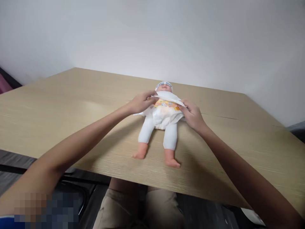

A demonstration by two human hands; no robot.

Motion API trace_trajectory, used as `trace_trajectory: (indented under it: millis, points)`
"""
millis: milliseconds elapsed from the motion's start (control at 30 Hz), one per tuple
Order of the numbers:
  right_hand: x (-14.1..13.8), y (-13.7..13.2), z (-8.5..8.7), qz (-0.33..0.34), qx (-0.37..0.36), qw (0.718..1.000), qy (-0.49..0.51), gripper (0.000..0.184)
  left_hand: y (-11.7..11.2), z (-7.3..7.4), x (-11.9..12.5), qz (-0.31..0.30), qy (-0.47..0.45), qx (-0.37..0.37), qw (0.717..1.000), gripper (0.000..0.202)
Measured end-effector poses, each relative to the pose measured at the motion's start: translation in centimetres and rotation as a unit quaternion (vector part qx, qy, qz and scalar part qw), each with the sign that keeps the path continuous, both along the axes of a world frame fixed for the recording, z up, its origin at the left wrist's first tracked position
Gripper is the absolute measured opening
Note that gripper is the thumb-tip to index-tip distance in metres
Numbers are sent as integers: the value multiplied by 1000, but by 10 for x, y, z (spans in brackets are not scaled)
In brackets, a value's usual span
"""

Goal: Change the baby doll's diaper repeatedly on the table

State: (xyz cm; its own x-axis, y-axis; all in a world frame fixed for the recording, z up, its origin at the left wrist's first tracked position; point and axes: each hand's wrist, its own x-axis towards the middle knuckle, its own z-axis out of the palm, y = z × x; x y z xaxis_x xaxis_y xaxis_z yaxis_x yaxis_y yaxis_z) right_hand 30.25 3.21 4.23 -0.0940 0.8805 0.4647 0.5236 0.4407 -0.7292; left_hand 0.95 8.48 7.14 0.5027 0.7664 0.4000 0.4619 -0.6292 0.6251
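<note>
A baby doll (159, 133) in white leggings and a printed headband lies on its back on the wooden table (71, 108), feet toward me. A white diaper (165, 111) with an orange printed band is wrapped over its waist. My left hand (142, 101) pinches the diaper's top edge at the doll's left side. My right hand (192, 115) grips the diaper's other side at the doll's hip. Both hands have their fingers closed on the diaper.
The table runs wide to both sides, with a white wall (152, 38) behind it. My knees in beige shorts (140, 206) show under the near edge. A dark floor and a chair frame lie below left.
</note>
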Motion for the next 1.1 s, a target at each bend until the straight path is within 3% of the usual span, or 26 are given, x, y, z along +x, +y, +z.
trace_trajectory:
  millis: [100, 200, 333, 467, 600, 733, 800, 933, 1033, 1100]
  points:
    - [-6, 46, -7, -7, -92, 993, 69, 46, 45, -12, 12, -8, -56, -132, 990, 29]
    - [-12, 69, -18, 1, -125, 987, 105, 59, 66, -31, 17, -43, -117, -226, 966, 35]
    - [-10, 51, -27, 14, -148, 982, 116, 56, 52, -47, 9, -77, -134, -261, 953, 43]
    - [-3, 16, -24, 46, -199, 972, 120, 50, 26, -42, -3, -129, -87, -288, 945, 47]
    - [8, 4, -17, 43, -194, 978, 69, 53, 22, -25, -10, -111, -9, -240, 964, 43]
    - [26, -4, -26, -39, -136, 989, 52, 54, 18, -4, -8, 44, 68, -81, 993, 21]
    - [34, -16, -36, -81, -119, 989, 19, 48, 7, 7, 0, 81, 96, 18, 992, 16]
    - [43, -44, -55, -138, -39, 974, -175, 30, -24, 19, 35, 1, 85, 132, 988, 22]
    - [44, -54, -62, -161, -18, 947, -278, 24, -38, 9, 67, -74, 106, 140, 982, 28]
    - [46, -55, -64, -182, -36, 936, -298, 24, -41, -4, 80, -85, 132, 133, 979, 33]
